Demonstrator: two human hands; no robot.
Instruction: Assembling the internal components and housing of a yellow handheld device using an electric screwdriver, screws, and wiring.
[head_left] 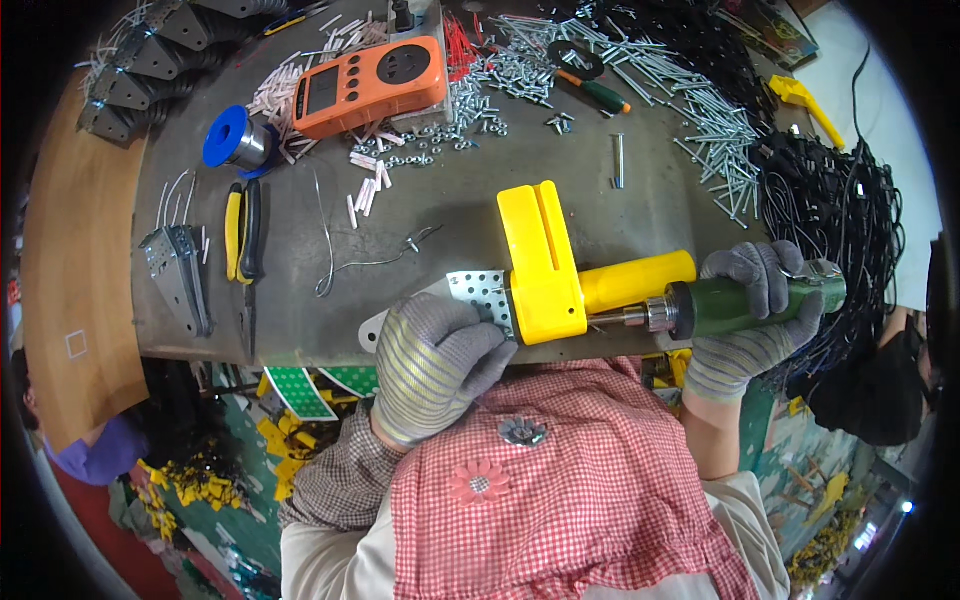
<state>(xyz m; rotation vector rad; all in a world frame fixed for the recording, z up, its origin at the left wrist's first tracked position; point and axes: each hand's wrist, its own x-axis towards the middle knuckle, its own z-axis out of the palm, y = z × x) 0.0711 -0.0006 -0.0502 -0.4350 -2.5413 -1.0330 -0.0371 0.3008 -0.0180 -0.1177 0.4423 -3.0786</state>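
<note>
My left hand (432, 365), in a grey striped glove, is closed on a perforated metal plate (478, 288) near the table's front edge. The plate's right end meets a yellow plastic housing (540, 262) with a long slot; a yellow tubular handle (640, 280) extends from it to the right. My right hand (735, 358), also gloved, wraps around a green power screwdriver (725, 306). The screwdriver lies roughly level, its bit pointing left against or very near the housing's lower right side. The bit's tip is too small to make out.
An orange multimeter (372, 85), a blue solder spool (236, 138) and yellow-black pliers (244, 232) lie to the left. Beyond are loose screws (510, 75) and a green-handled screwdriver (600, 95). Black cables (830, 195) heap at right. A metal bracket (178, 275) sits far left.
</note>
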